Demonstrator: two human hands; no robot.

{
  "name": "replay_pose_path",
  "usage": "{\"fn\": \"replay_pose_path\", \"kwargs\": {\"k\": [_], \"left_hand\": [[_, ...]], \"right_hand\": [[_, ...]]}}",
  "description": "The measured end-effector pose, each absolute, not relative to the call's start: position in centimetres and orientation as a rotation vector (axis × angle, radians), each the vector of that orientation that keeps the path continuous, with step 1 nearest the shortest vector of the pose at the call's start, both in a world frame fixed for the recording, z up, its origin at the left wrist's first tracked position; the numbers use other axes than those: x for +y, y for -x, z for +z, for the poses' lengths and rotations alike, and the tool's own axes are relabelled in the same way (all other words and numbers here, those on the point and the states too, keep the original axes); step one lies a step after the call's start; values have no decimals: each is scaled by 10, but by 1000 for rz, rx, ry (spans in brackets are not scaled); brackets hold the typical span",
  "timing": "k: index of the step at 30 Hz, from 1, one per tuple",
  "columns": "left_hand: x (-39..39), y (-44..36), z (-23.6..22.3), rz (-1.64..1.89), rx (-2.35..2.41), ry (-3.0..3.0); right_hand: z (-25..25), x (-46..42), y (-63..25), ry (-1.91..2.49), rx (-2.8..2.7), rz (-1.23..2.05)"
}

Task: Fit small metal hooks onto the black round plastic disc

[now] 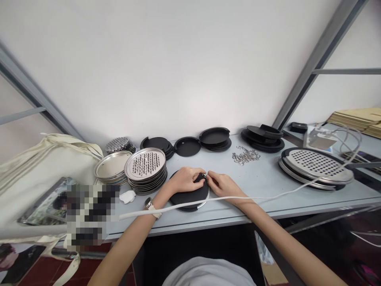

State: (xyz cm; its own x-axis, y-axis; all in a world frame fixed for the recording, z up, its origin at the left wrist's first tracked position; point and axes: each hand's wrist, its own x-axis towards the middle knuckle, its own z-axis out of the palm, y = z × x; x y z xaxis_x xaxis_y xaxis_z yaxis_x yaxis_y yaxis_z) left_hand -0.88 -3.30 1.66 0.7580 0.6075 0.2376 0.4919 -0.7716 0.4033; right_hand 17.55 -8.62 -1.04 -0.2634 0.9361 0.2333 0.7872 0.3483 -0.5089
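A black round disc [188,197] with a silver rim along its right side lies on the table in front of me. My left hand [186,179] rests over its far side, thumb and fingers closed at the disc's edge. Across from it, my right hand [224,185] is closed in a pinch at the same spot on the rim. A small shiny bit shows between the fingertips; its shape is too small to make out. Left of the disc stands a stack of round metal graters [145,165]. Small metal hooks [245,155] lie piled beyond my right hand.
Plain metal discs [114,167] and more graters [117,144] stand at the left. Black round holders [214,137] line the wall. Perforated metal discs [317,165] are stacked at the right. A white cable [256,198] crosses over both forearms.
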Motion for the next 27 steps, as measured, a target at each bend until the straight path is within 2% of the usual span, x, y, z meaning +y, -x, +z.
{"fn": "replay_pose_path", "kwargs": {"k": [17,27], "left_hand": [[-32,8,15,507,807,-2654],[-35,7,17,481,930,-2797]], "right_hand": [[-12,-85,-176,1505,-2000,428],[-18,-82,-181,1451,-2165,449]]}}
